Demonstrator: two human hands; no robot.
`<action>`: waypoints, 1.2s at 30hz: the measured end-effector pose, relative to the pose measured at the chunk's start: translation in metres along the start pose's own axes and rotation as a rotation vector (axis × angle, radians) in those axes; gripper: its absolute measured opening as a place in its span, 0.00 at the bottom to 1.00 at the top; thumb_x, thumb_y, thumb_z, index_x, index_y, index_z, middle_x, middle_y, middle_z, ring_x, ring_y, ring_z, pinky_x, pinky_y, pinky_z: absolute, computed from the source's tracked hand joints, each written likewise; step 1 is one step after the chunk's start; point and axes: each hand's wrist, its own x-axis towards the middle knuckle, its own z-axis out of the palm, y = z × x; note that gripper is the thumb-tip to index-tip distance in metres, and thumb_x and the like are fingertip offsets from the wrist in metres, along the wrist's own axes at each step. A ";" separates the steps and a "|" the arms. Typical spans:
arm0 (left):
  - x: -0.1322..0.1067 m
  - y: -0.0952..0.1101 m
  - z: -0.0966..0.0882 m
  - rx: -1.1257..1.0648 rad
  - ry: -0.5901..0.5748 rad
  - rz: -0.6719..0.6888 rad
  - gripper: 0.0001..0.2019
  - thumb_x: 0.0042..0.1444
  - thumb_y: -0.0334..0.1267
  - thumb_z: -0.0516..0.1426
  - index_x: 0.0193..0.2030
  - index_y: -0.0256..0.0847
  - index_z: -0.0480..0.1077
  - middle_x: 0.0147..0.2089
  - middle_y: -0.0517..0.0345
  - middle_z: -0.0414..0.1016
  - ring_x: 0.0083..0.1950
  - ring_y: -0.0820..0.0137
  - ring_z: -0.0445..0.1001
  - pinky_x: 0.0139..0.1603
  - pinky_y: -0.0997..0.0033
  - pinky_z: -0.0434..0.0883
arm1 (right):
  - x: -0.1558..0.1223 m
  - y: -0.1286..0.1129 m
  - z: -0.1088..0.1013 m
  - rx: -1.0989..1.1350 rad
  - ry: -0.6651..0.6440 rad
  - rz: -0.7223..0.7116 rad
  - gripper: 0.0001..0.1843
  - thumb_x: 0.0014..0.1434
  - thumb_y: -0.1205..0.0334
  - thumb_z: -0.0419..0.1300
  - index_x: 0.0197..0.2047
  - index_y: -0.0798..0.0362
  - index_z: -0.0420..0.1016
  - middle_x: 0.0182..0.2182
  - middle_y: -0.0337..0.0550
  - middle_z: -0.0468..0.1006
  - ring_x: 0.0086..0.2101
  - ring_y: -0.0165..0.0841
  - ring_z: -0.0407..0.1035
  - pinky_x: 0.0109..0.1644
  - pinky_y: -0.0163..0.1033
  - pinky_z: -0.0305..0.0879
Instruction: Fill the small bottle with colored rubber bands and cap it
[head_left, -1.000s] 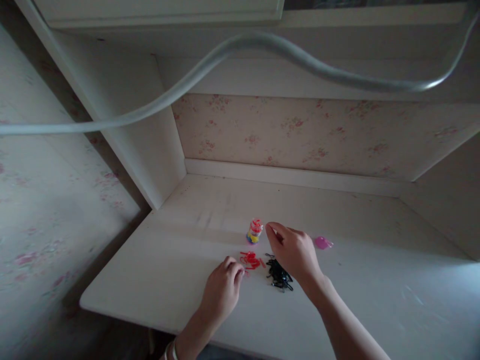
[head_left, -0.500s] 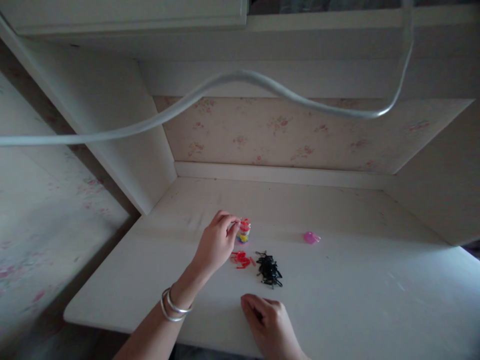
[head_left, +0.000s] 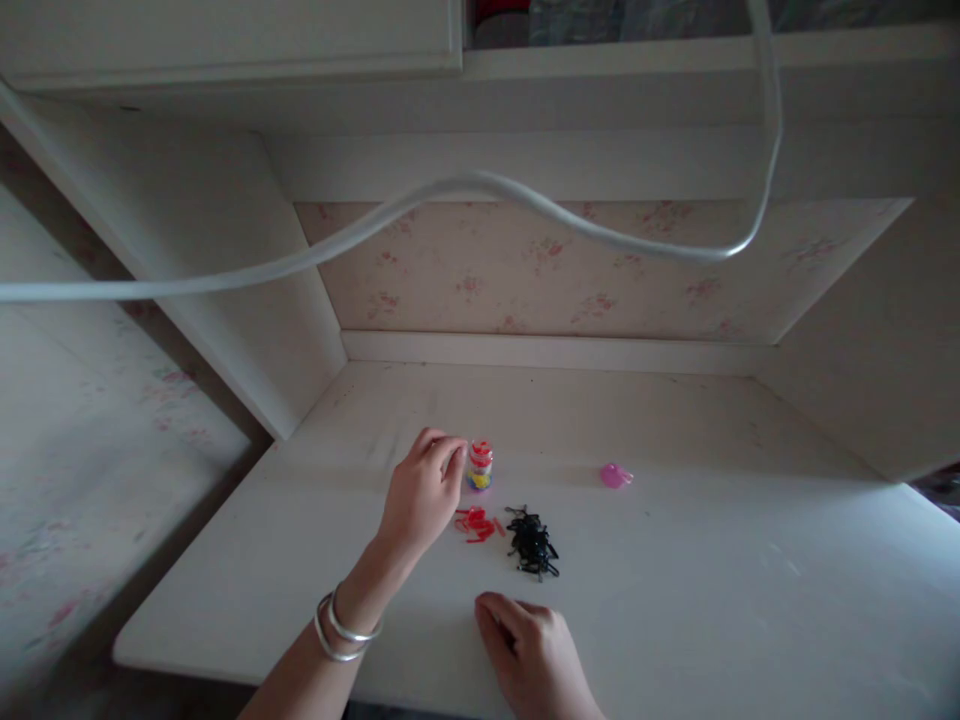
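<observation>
My left hand [head_left: 425, 486], with two silver bangles [head_left: 343, 628] on its wrist, is pinched closed just left of a small clear jar [head_left: 480, 468]. Anything between its fingertips is too small to make out. Red pieces fill the top of the jar, with yellow and blue ones lower down. In front of the jar lies a small pile of red plastic pieces [head_left: 477, 524], beside a heap of black looped pieces [head_left: 532, 543]. Nearer to me, my right hand [head_left: 534, 650] rests on the table with its fingers curled shut; no object shows in it.
A pink, shiny small object [head_left: 616, 476] lies to the right on the white tabletop [head_left: 690, 590]. White side panels and an overhead cabinet [head_left: 225, 40] surround the table. A white cable [head_left: 480, 183] hangs across the upper view.
My left hand has drawn slightly away from the jar's mouth, to the left. My right hand stays in place. The whole view has shifted slightly.
</observation>
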 end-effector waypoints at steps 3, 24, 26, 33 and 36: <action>-0.018 -0.006 -0.005 -0.053 -0.012 -0.053 0.09 0.64 0.39 0.50 0.41 0.42 0.71 0.41 0.56 0.71 0.28 0.76 0.67 0.35 0.74 0.67 | 0.008 -0.001 -0.012 -0.139 -0.011 0.066 0.19 0.66 0.57 0.46 0.33 0.47 0.77 0.21 0.37 0.77 0.21 0.27 0.69 0.25 0.29 0.51; -0.117 -0.031 0.025 -0.058 -0.310 -0.227 0.10 0.64 0.34 0.48 0.41 0.45 0.70 0.39 0.58 0.71 0.38 0.70 0.73 0.39 0.73 0.68 | 0.074 0.008 -0.022 -0.573 -0.084 0.090 0.13 0.63 0.66 0.51 0.32 0.52 0.75 0.33 0.41 0.74 0.31 0.31 0.70 0.34 0.35 0.54; -0.117 -0.029 0.026 -0.003 -0.320 -0.206 0.10 0.64 0.33 0.48 0.42 0.45 0.70 0.40 0.58 0.71 0.38 0.70 0.72 0.41 0.72 0.68 | 0.075 0.008 -0.021 -0.586 -0.073 0.078 0.14 0.64 0.66 0.50 0.31 0.52 0.74 0.32 0.42 0.73 0.30 0.31 0.70 0.32 0.36 0.52; -0.115 -0.022 0.033 0.217 -0.351 -0.163 0.09 0.60 0.31 0.52 0.45 0.47 0.68 0.41 0.59 0.71 0.38 0.68 0.72 0.40 0.68 0.67 | 0.083 0.002 -0.045 -0.336 0.111 0.068 0.15 0.66 0.60 0.49 0.35 0.50 0.75 0.31 0.40 0.71 0.26 0.28 0.66 0.31 0.34 0.53; -0.114 -0.020 0.036 0.248 -0.347 -0.172 0.09 0.60 0.33 0.52 0.45 0.47 0.68 0.42 0.59 0.71 0.38 0.67 0.72 0.39 0.67 0.66 | 0.098 -0.002 -0.063 -0.108 0.241 -0.018 0.14 0.66 0.57 0.51 0.38 0.50 0.76 0.30 0.38 0.70 0.26 0.26 0.63 0.33 0.32 0.56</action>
